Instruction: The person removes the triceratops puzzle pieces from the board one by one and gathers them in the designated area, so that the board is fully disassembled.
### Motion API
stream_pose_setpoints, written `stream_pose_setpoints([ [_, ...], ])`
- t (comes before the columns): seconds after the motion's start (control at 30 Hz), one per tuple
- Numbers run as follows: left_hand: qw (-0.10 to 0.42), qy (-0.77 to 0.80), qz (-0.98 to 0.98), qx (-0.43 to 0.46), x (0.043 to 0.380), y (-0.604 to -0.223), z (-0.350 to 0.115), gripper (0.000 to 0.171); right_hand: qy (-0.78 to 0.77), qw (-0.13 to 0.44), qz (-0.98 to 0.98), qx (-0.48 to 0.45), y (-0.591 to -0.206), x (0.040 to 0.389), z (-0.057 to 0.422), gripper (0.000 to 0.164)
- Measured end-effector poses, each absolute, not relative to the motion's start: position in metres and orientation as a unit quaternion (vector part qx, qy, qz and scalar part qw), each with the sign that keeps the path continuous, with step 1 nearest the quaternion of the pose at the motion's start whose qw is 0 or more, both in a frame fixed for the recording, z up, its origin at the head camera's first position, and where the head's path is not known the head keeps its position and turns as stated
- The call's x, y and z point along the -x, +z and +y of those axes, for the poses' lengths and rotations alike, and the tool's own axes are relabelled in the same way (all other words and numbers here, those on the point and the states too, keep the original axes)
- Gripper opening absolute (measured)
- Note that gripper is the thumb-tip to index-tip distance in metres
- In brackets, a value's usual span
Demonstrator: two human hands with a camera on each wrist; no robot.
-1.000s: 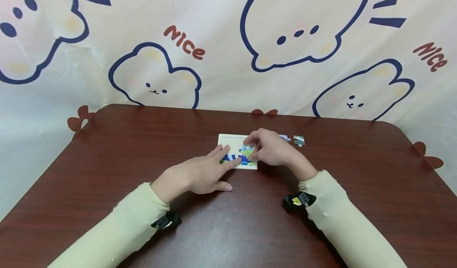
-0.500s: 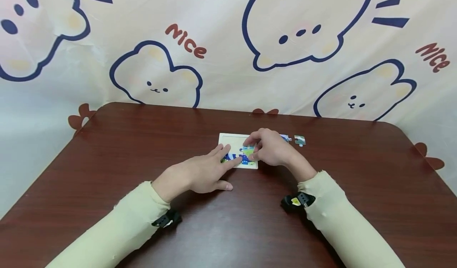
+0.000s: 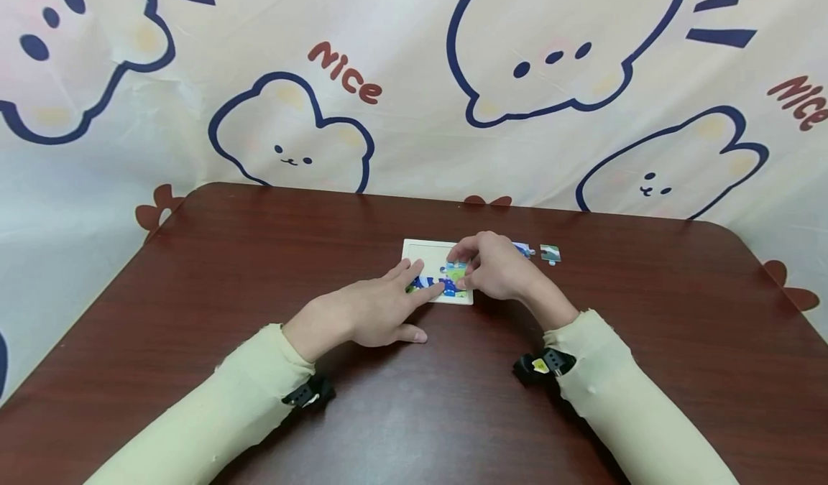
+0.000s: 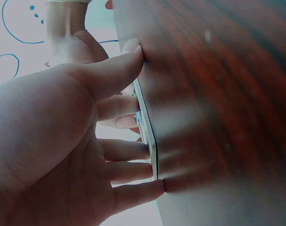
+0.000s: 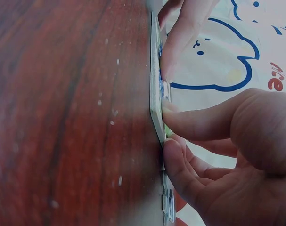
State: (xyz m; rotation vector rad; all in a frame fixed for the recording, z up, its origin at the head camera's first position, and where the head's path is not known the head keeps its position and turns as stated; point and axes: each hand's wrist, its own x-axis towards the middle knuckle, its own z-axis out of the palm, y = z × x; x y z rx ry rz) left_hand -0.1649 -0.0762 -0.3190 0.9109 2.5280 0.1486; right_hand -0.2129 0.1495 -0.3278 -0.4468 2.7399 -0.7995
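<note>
A small white puzzle tray [image 3: 427, 252] lies on the brown table, with blue pieces [image 3: 449, 287] along its near edge. My left hand [image 3: 369, 314] lies spread over the tray's near left part, its straight fingers on the tray and the thumb out over the table. At the tray's right side my right hand [image 3: 497, 266] pinches a light blue and green jigsaw piece [image 3: 456, 272] between thumb and fingers. In the right wrist view, the right thumb [image 5: 199, 123] presses low over the tray's edge, and a strip of green shows between the fingertips. The bent fingers partly hide the piece.
Two loose jigsaw pieces lie right of the tray: a green-grey one [image 3: 550, 253] and a blue-purple one [image 3: 524, 249], partly behind the right hand. A cartoon-printed cloth [image 3: 414, 140] hangs behind the table's far edge. Black straps with cameras sit on both wrists.
The whole head view has shifted slightly, so everything appears a little further right. Both hands keep almost the same place on the tray.
</note>
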Motion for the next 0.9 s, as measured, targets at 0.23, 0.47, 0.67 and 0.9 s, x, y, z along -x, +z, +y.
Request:
stream_pose_setpoints([
  [0.23,0.226,0.056,0.915,-0.33,0.1652,-0.3189,-0.0769,0.076,-0.283,0.127,0.939,0.149,-0.3281,0.2123,0.1489,0.033],
  [0.47,0.223,0.056,0.914,-0.333,0.1655,-0.319,-0.0757,0.075,-0.286,0.124,0.939,0.145,-0.3252,0.2105,0.1496,0.034],
  [0.67,0.225,0.053,0.915,-0.33,0.1652,-0.3192,-0.0756,0.075,-0.295,0.126,0.936,0.142,-0.3242,0.2106,0.1495,0.035],
  [0.9,0.224,0.057,0.915,-0.331,0.1651,-0.3187,-0.0763,0.075,-0.302,0.112,0.937,0.137,-0.3238,0.2115,0.1503,0.033],
])
